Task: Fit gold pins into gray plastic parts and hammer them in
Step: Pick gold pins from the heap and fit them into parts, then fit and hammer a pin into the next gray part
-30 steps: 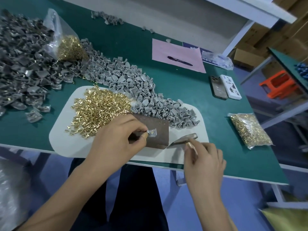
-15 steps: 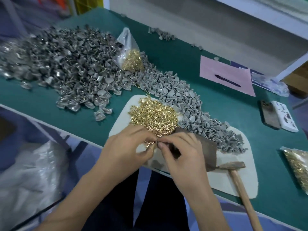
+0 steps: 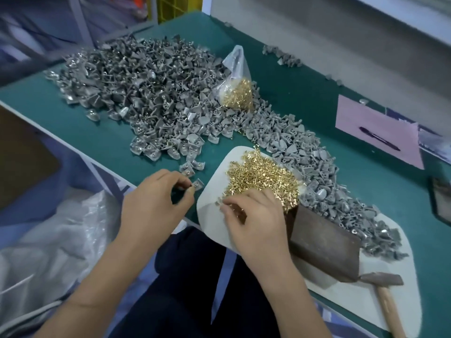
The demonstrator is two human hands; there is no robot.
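Two hands: the left hand [image 3: 156, 203] pinched one gray plastic part [image 3: 197, 184]; the right hand [image 3: 256, 215], fingers curled, picked at one loose gold pin heap [image 3: 262, 176].

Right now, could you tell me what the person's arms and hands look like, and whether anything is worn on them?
Both forearms are bare up to the frame edge: no sleeves in view. The left hand and right hand wear no gloves, rings, watch or bands. Nails are short and unpainted.
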